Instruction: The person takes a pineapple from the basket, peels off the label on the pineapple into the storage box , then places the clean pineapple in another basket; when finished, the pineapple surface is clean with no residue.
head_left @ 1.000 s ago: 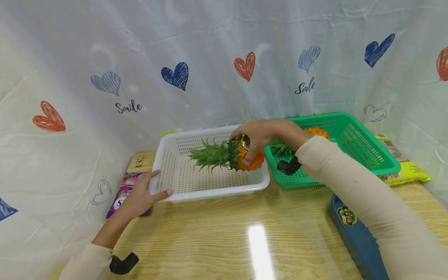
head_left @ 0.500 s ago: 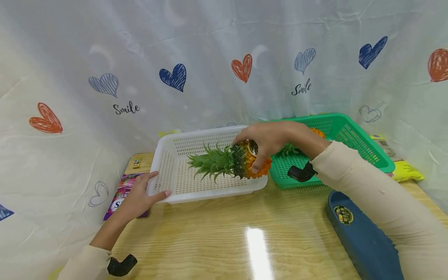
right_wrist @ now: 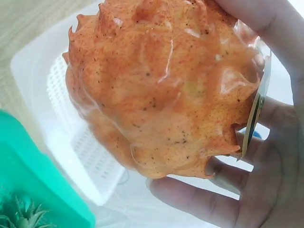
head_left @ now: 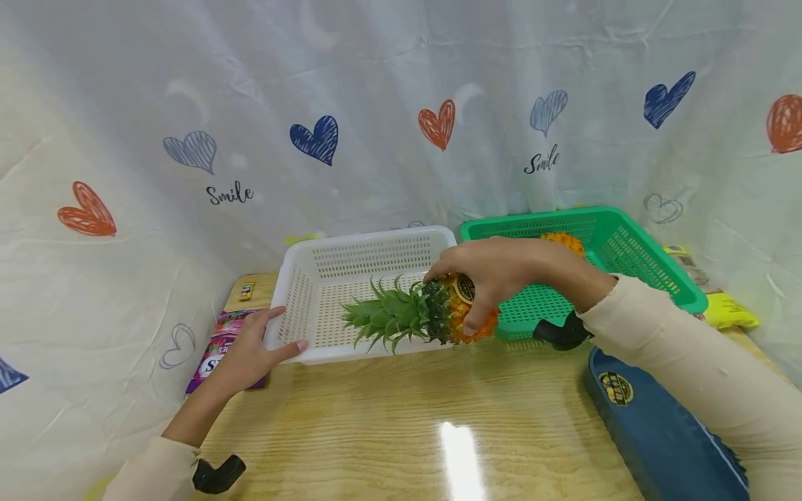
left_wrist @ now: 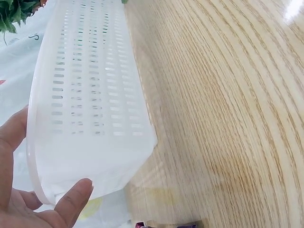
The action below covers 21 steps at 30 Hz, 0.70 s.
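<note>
Hanging across the upper half of the head view, a heart-printed curtain (head_left: pixel 370 62) backs the desk (head_left: pixel 351 417). Right of centre, the green basket (head_left: pixel 633 257) contains the 2nd pineapple (head_left: pixel 566 241), mostly hidden by the right arm (head_left: pixel 670 330); only part of its orange body shows. Mid-frame, the white basket (head_left: pixel 372 259) shows its slotted floor, with its near right corner covered. At lower right, whether the dark blue object (head_left: pixel 651 417) holds anything cannot be told.

The labelled pineapple (head_left: pixel 432 312) lies sideways in front of the white basket's near right corner, crown leftward, apparently raised rather than resting. The right hand (head_left: pixel 495 271) grips its body, fingers curled around it. The left hand (head_left: pixel 255 348) holds the white basket's near left corner between thumb and fingers. By my judgement, grasping and lifting are done; release is not, and this fruit rests in neither basket.

At left, the purple packet (head_left: pixel 216 353) and the small yellow packet (head_left: pixel 247 291) lie untouched.
</note>
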{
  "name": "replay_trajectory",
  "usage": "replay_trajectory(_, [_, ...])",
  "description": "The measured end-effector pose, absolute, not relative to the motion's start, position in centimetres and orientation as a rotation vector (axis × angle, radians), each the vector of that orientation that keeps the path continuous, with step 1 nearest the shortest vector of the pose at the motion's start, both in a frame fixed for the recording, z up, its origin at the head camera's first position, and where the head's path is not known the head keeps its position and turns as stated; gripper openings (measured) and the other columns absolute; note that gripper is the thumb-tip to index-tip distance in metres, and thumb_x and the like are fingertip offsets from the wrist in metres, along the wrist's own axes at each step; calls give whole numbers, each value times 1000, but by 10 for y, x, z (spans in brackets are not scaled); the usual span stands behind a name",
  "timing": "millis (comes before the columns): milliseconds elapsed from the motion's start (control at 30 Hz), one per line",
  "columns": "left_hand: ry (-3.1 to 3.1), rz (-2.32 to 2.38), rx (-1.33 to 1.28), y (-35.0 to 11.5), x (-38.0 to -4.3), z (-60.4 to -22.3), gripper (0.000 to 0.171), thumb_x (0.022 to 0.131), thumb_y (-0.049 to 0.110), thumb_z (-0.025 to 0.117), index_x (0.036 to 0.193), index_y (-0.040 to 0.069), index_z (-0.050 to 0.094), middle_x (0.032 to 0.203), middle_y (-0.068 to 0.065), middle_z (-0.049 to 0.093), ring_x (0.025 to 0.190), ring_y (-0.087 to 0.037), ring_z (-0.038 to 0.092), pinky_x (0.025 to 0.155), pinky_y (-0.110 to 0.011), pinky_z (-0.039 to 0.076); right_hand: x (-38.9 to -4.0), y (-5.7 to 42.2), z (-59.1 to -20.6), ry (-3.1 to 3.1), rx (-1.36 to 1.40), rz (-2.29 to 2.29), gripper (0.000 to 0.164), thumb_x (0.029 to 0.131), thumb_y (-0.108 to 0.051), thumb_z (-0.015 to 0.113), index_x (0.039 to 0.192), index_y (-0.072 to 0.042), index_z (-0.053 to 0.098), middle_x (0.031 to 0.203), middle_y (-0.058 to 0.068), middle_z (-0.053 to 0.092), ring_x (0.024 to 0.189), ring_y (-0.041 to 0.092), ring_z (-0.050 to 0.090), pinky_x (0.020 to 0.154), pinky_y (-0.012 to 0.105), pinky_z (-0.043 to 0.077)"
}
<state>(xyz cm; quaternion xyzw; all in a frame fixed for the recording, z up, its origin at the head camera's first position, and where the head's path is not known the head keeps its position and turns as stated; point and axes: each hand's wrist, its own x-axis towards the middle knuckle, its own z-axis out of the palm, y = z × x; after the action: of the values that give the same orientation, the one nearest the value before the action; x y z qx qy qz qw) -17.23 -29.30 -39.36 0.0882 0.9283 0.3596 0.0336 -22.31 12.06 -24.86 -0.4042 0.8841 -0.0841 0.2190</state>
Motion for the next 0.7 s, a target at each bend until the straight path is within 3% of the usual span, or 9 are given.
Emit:
replay_trajectory(300, [2855, 1098, 281, -293, -173, -394, 91, 91, 39, 74, 153, -10, 28, 151, -36, 26, 126, -48, 41, 95, -62, 47, -198, 128, -256, 2493, -1148, -230, 86, 72, -47, 87, 147, -25, 51, 140, -3, 54, 117, 18, 56, 92, 46, 51])
replay_trajectory(567, [2865, 1085, 266, -294, -174, -394, 92, 90, 40, 74, 152, -10, 29, 150, -36, 27, 125, -47, 41, 95, -62, 47, -174, 140, -270, 2485, -1137, -277, 85, 73, -47, 86, 146, -20, 51, 141, -1, 55, 114, 18, 57, 89, 45, 51])
replay_trajectory(700, [2861, 1101, 269, -295, -174, -396, 92, 90, 39, 75, 152, -10, 29, 150, -36, 27, 126, -47, 40, 95, -62, 47, -164, 146, -279, 2474, -1106, -288, 83, 73, -50, 86, 142, -20, 51, 134, -3, 57, 101, 12, 56, 79, 38, 49])
